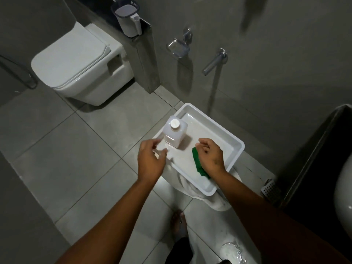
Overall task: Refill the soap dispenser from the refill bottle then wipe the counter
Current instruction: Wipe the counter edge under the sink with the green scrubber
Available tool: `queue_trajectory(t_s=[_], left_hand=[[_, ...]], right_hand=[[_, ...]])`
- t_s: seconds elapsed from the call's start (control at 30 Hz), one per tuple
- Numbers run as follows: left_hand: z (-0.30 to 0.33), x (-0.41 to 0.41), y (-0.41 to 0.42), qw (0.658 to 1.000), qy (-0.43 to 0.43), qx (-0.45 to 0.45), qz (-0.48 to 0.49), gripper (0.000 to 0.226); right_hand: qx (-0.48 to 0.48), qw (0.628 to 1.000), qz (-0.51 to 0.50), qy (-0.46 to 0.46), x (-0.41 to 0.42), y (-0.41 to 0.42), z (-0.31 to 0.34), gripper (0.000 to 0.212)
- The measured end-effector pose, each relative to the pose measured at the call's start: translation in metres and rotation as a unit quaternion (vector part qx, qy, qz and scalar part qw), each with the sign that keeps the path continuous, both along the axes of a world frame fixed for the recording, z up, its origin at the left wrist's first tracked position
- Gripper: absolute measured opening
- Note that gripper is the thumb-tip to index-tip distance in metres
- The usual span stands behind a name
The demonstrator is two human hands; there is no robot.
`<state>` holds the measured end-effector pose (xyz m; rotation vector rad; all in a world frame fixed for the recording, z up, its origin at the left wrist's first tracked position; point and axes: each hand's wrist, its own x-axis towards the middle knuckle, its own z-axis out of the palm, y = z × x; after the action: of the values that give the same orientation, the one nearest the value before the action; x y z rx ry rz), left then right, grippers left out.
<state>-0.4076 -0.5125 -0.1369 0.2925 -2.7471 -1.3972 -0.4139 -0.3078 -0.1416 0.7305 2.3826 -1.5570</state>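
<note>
A translucent white refill bottle (175, 136) with a white screw cap stands upright in the far-left part of a white plastic tray (238, 147). A green cloth (197, 162) lies in the tray's near right part. My right hand (211, 155) lies on top of the cloth with its fingers curled down onto it. My left hand (150, 161) hovers at the tray's left corner, just in front of the bottle, fingers apart and holding nothing I can make out. No soap dispenser is clearly visible.
The tray rests on a white cloth (190, 189) above the grey tiled floor. A toilet (76, 60) is at the far left, with a jug (127, 18) on the ledge behind it. A wall tap (215, 61) and soap dish (178, 47) are beyond the tray. A floor drain (270, 189) and a white basin (344, 197) are at the right.
</note>
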Motion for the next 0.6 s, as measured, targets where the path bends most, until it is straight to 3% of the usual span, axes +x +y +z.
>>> queue_trajectory(t_s=[0.1, 0.2, 0.3, 0.4, 0.6], left_hand=[[-0.014, 0.031, 0.024, 0.972, 0.049, -0.137, -0.184, 0.037], [-0.036, 0.041, 0.038, 0.912, 0.01, -0.28, -0.298, 0.062], [-0.048, 0.038, 0.035, 0.887, -0.001, -0.331, -0.321, 0.069], [-0.049, 0.031, 0.033, 0.879, -0.004, -0.337, -0.337, 0.07], [-0.008, 0.022, 0.043, 0.898, 0.028, -0.268, -0.348, 0.06]], right_hand=[[0.232, 0.959, 0.164, -0.012, 0.022, 0.006, -0.021, 0.053], [0.335, 0.902, 0.255, -0.092, 0.034, 0.005, -0.039, 0.086], [0.371, 0.882, 0.267, -0.116, 0.04, 0.005, -0.052, 0.092], [0.385, 0.881, 0.258, -0.098, 0.035, 0.007, -0.054, 0.082], [0.269, 0.941, 0.201, -0.053, 0.035, 0.024, -0.023, 0.068]])
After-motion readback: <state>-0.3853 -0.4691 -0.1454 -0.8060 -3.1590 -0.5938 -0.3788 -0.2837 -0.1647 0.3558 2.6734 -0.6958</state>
